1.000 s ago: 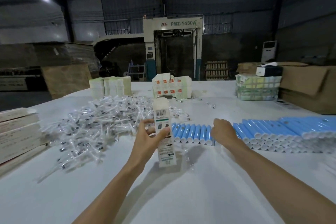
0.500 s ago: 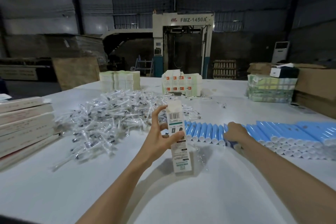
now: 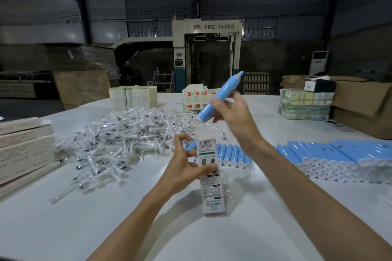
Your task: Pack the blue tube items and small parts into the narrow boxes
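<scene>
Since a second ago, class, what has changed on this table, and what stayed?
The right hand gripped a blue tube from the row and lifted it, tilted, above the narrow box. The left hand still holds the box on end; the parts pile stayed.

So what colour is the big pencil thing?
Light blue, seen in the head view: the tube held by the right hand.

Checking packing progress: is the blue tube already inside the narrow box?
No, the right hand holds the blue tube tilted in the air above the narrow box, which the left hand grips.
</scene>
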The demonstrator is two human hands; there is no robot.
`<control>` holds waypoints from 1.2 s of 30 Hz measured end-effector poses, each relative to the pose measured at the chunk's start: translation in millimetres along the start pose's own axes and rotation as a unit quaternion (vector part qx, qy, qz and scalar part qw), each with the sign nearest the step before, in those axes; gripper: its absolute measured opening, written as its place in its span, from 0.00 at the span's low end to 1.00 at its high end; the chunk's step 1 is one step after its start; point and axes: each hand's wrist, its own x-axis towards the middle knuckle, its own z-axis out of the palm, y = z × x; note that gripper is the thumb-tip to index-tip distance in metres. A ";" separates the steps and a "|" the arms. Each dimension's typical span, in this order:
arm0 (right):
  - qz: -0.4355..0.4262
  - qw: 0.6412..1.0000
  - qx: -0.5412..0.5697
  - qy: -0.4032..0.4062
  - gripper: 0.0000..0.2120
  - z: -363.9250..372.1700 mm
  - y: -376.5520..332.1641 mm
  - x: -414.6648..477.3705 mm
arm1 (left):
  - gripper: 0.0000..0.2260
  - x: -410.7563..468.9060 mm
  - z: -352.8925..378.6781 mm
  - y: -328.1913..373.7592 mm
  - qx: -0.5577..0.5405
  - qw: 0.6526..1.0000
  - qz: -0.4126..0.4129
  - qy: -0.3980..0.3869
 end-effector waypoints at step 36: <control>0.107 0.961 -0.253 -0.038 0.07 60.5 86.1 -34.9 | 0.30 -29.4 -98.1 14.2 0.139 0.959 0.089 0.231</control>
